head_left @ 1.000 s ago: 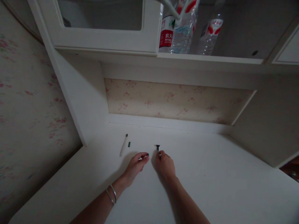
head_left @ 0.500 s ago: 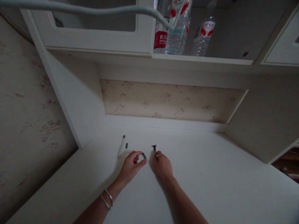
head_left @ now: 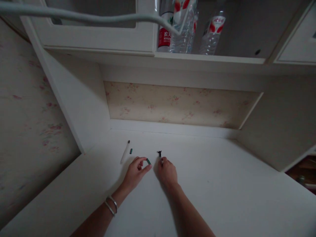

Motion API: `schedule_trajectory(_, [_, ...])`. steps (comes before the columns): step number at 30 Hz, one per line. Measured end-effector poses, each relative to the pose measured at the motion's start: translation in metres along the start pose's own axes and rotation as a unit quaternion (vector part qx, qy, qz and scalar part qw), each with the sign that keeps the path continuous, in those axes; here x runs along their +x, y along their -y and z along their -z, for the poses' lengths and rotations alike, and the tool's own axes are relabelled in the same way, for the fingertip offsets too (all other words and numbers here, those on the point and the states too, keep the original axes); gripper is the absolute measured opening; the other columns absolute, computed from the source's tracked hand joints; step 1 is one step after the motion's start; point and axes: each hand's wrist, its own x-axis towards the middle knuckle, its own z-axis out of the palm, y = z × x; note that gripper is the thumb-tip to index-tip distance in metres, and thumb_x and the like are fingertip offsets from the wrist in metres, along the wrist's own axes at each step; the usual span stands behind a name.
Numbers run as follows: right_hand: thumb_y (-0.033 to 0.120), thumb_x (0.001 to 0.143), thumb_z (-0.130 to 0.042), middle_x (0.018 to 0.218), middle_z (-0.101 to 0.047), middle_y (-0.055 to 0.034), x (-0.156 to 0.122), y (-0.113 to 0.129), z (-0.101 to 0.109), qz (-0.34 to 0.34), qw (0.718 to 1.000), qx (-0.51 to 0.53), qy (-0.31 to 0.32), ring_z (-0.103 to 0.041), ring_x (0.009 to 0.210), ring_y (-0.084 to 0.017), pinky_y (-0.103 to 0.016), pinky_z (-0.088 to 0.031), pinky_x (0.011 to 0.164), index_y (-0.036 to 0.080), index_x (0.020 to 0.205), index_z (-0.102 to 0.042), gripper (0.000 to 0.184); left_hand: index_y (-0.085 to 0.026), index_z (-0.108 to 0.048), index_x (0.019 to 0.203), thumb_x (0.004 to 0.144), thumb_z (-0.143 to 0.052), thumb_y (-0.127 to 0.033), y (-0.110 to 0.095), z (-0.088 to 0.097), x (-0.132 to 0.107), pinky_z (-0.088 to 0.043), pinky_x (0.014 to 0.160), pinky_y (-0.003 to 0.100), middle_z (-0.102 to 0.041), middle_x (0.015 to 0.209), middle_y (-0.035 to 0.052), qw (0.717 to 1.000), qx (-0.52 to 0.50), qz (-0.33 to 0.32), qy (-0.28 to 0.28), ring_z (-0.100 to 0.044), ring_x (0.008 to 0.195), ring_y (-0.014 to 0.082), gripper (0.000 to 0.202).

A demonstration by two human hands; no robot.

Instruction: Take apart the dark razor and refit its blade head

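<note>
My left hand rests on the white desk and pinches a small green piece between thumb and forefinger. My right hand lies just to its right, fingers curled, pinching a thin pale part whose small black tip sticks out beyond the fingertips. A white pen-like stick lies on the desk to the left of my left hand, with a second small dark green piece beside it.
Above the desk a shelf holds water bottles with red labels, beside a cabinet door. A white cable runs across the top. Floral wallpaper backs the desk; white side panels close in left and right.
My left hand has turned the small green piece up between its fingertips so its colour shows. The view has tilted slightly; both hands stay in about the same spot.
</note>
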Motion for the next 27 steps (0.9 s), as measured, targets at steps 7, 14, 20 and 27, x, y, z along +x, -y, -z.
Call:
schedule_trajectory(7, [0.024,0.092,-0.039,0.087,-0.069,-0.01,0.0008,-0.0007,-0.0011,-0.009,1.0,0.006,0.003,-0.066,0.075,-0.021,-0.027,-0.04,0.063,0.016,0.099,-0.056,0.019,-0.018,-0.062,0.097,0.073,-0.064,-0.045,0.0019,0.0026,0.0005,-0.037,0.054,0.023,-0.046,0.075,-0.0019,0.999,0.032,-0.025,-0.005,-0.042,0.059,0.0115,0.036])
schedule_trajectory(14, [0.025,0.092,-0.04,0.09,-0.069,-0.0114,-0.0007,0.0009,0.0036,-0.012,1.0,0.002,0.013,-0.066,0.078,-0.022,-0.027,-0.041,0.064,0.015,0.107,-0.055,0.024,-0.019,-0.061,0.099,0.075,-0.064,-0.044,0.0001,0.0032,-0.0001,-0.038,0.054,0.023,-0.045,0.076,-0.0015,0.999,0.038,-0.031,0.007,-0.042,0.06,0.0115,0.034])
schedule_trajectory(20, [0.025,0.093,-0.037,0.094,-0.069,-0.0125,-0.0007,0.0021,0.0043,-0.012,1.0,0.005,0.015,-0.066,0.082,-0.023,-0.028,-0.042,0.067,0.015,0.115,-0.053,0.029,-0.02,-0.061,0.099,0.075,-0.063,-0.043,-0.0021,0.0039,-0.0009,-0.039,0.056,0.023,-0.047,0.077,-0.0009,0.998,0.046,-0.031,0.019,-0.043,0.061,0.0117,0.033])
schedule_trajectory(27, [0.024,0.092,-0.04,0.095,-0.069,-0.0117,-0.0011,0.0007,0.004,-0.005,1.0,0.007,0.011,-0.066,0.083,-0.022,-0.027,-0.042,0.069,0.015,0.115,-0.054,0.029,-0.019,-0.061,0.1,0.075,-0.064,-0.043,-0.0019,0.0021,-0.0026,-0.04,0.056,0.024,-0.047,0.078,-0.0009,0.998,0.048,-0.033,0.023,-0.042,0.06,0.0118,0.035])
